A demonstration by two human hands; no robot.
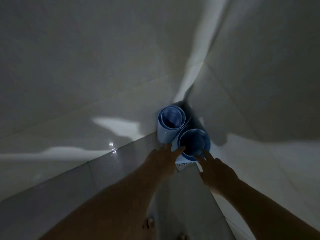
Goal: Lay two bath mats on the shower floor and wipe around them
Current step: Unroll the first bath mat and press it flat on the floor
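Bare toes [148, 222] are seen at 6 o'clock. Both hands, left hand [163, 157] and right hand [217, 172], are spread open at the nearer rolled mat [194, 142]; second rolled mat [171, 120] at 11 o'clock, floor drain [182, 166] partly hidden beneath.

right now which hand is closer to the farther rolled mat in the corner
Left. The left hand has its fingertips just below the farther rolled mat; the right hand reaches the nearer rolled mat instead.

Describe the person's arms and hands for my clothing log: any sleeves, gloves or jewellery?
Both forearms are bare as far as the frame shows: no sleeves. The left hand and right hand wear no gloves. No watch, ring or bracelet shows, though the light is dim.
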